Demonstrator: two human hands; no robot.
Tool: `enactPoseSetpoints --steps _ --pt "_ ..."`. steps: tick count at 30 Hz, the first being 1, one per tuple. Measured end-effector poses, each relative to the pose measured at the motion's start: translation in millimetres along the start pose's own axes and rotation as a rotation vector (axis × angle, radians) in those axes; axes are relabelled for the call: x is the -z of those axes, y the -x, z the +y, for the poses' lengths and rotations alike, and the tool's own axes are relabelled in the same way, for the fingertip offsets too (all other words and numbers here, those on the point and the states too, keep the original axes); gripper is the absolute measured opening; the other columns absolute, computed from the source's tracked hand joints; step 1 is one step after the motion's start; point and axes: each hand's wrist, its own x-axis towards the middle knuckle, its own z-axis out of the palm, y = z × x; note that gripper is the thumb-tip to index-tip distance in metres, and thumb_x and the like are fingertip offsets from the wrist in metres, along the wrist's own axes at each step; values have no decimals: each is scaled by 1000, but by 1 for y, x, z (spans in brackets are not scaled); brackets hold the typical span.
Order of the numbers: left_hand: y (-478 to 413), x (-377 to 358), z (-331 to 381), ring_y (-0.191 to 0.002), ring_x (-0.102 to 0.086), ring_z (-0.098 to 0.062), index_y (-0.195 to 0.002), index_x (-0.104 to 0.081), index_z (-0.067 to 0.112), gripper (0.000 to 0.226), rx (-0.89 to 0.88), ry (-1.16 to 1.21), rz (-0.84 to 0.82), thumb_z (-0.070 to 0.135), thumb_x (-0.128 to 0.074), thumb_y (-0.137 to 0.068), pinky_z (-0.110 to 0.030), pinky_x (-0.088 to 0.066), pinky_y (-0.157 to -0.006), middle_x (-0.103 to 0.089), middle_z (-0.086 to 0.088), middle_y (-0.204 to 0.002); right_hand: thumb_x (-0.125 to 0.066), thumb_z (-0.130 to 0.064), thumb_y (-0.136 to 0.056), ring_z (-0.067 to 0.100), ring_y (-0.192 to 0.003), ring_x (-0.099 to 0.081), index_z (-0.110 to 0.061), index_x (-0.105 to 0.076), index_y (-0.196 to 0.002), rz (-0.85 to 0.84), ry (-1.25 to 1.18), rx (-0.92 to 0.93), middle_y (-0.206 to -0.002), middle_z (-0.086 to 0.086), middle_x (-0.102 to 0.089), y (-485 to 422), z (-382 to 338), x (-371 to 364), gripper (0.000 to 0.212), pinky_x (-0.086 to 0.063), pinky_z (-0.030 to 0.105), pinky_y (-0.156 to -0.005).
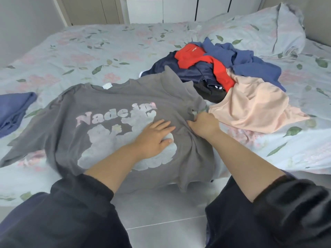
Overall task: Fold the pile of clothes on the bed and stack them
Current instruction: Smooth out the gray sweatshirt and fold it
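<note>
the bed (pixel 86 51), covered in a floral sheet, fills most of the view. its near edge runs along the grey tiled floor (pixel 161 215). bare sheet extends beyond the shirt and to the far left. a pillow (pixel 268 31) lies at the far right corner.

the grey t-shirt (pixel 100 104) lies spread print side up at the near edge of the bed, collar away from the person. its hem hangs slightly over the bed edge. the sleeve on the person's left lies flat. the sleeve on the right is bunched up and touches the pile.

the pile of clothes (pixel 223 72) sits unfolded beyond and right of the t-shirt. it holds blue, navy, red and dark pieces. a peach garment (pixel 254 106) lies at its near side, just beside the shirt's right edge.

a blue garment (pixel 14 110), apparently folded, lies at the left edge of the view, apart from the t-shirt.

the left hand (pixel 154 136) lies flat on the print, fingers straight, pressing the fabric down. the right hand (pixel 204 124) has its fingers curled, pinching a fold of the t-shirt at its right side, below the bunched sleeve.
</note>
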Motion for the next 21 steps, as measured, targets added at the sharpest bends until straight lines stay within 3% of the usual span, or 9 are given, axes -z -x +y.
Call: enactPoseSetpoints --steps 2,4,6,8,12,14,18,19,21 --pt "4 1 -7 -146 -3 -10 -148 -27 28 49 4 -7 13 37 -36 -101 -29 1 -117 -14 6 -158 -54 -25 -85 35 -99 -59 -15 -44 -59 -28 -94 -18 -88 15 -61 -6 -3 4 29 -44 33 -81" --pt "4 1 -17 -146 1 -10 -149 -23 30 50 77 -69 22 40 -32 -101 -36 3 -117 -10 8 -159 -53 -17 -83 36 -97 -59 -12 -51 -64 94 -145 -80 -88 17 -62 -13 1 13 20 -44 33 -81" --pt "3 3 -30 -146 4 -13 -150 -16 32 51 215 -119 13 43 -25 -101 -42 2 -116 -4 9 -160 -54 -16 -81 35 -103 -57 -7 -63 -86 169 -66 -158 -101 15 -64 -21 7 21 13 -43 35 -86" --pt "3 7 -45 -146 6 -16 -151 -9 33 54 336 -157 4 48 -17 -100 -47 2 -116 0 8 -160 -56 -15 -81 33 -113 -50 -7 -61 -108 108 108 -163 -117 14 -56 -26 6 22 28 -41 38 -91" --pt "-4 10 -67 -147 7 -20 -151 -7 34 57 475 -210 11 53 -9 -97 -51 4 -115 0 7 -160 -56 -12 -82 36 -110 -43 -5 -53 -114 454 124 165 -119 17 -47 -37 -23 16 33 -35 43 -85" --pt "-11 13 -77 -146 8 -21 -151 -7 34 58 545 -209 24 53 -7 -96 -53 4 -114 0 5 -160 -56 -15 -86 36 -111 -44 -4 -53 -118 537 54 253 -121 18 -50 -55 -41 18 34 -34 44 -87" --pt "-22 21 -101 -146 9 -23 -151 -1 35 59 656 -234 19 55 -3 -95 -56 2 -114 3 3 -160 -62 -27 -89 36 -122 -42 0 -44 -130 291 -29 142 -131 19 -49 -110 -66 31 53 -37 43 -98" --pt "-23 21 -104 -147 8 -23 -151 0 35 60 657 -233 22 56 -4 -95 -55 0 -115 4 3 -160 -66 -29 -86 35 -120 -45 2 -47 -126 202 -46 92 -127 19 -52 -121 -70 36 54 -41 40 -94" --pt "-25 16 -109 -147 6 -23 -151 1 34 60 639 -223 49 56 -6 -95 -54 -2 -115 4 1 -160 -72 -28 -81 30 -103 -56 2 -60 -103 -12 -35 70 -108 17 -60 -139 -77 44 39 -43 31 -71"
